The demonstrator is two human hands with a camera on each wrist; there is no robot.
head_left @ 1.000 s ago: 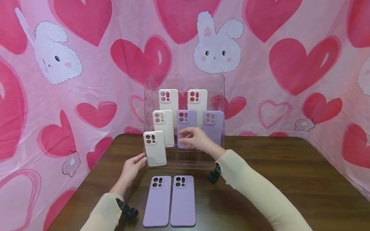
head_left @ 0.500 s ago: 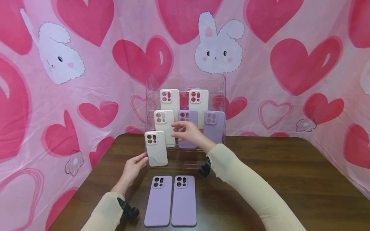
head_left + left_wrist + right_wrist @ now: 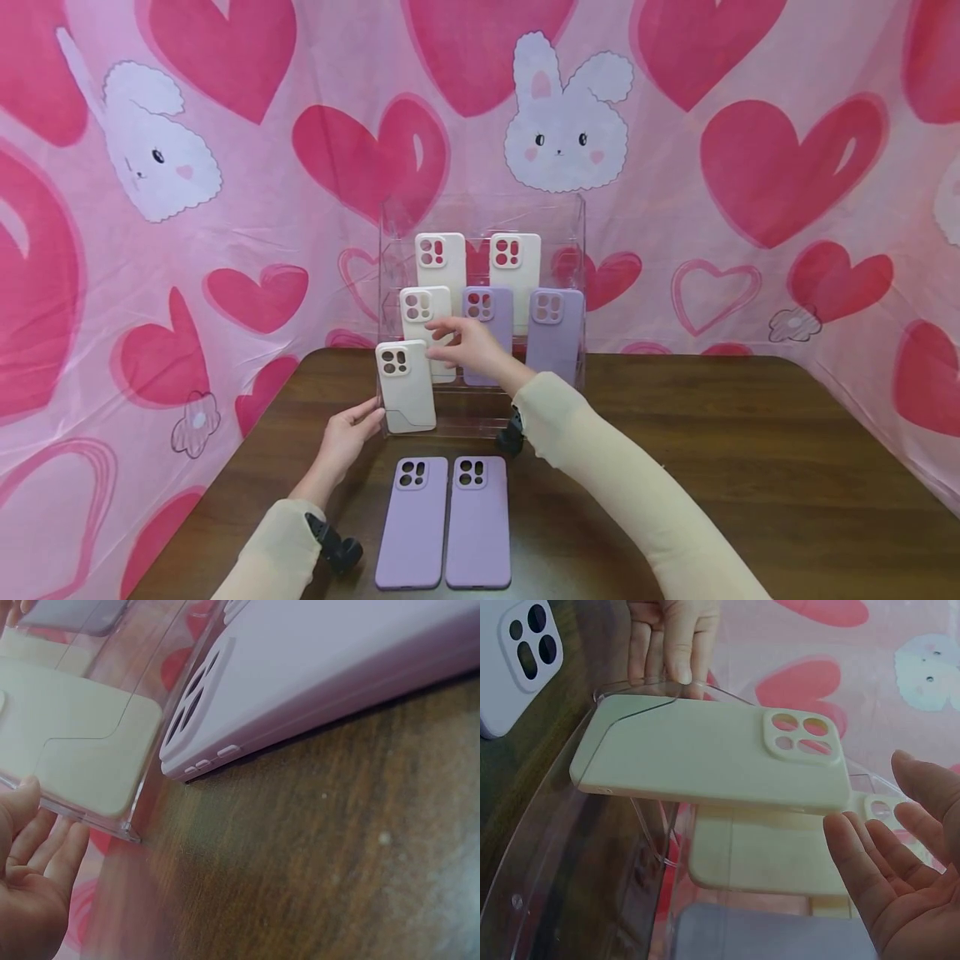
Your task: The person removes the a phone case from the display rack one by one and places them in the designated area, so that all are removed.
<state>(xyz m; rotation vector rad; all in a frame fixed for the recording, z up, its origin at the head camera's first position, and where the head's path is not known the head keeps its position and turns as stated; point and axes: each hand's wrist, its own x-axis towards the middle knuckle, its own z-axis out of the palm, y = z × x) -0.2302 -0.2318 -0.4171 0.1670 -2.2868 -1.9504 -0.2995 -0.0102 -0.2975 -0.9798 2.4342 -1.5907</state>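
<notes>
My left hand (image 3: 347,437) grips the left edge of a clear tiered display stand (image 3: 487,423), thumb in front and fingers behind in the left wrist view. In the stand's lowest tier, at the left, a cream phone case (image 3: 405,392) leans upright. Beside its upper right edge is my right hand (image 3: 474,348), fingers loosely bent and apart, holding nothing. In the right wrist view its fingertips (image 3: 834,825) are right at the case's edge. Behind this hand, a second cream phone case (image 3: 416,329) and a lilac phone case (image 3: 487,371) are partly hidden.
Two lilac phone cases, a left one (image 3: 411,533) and a right one (image 3: 478,533), lie flat side by side on the brown wooden table (image 3: 712,467). Two more cream cases stand in a higher tier. Another lilac case (image 3: 555,342) stands at the right. A pink heart-patterned cloth (image 3: 480,167) hangs behind.
My right hand has moved left, from in front of the middle lilac case to the upper right edge of the front cream case. My left hand has stayed at the stand's edge.
</notes>
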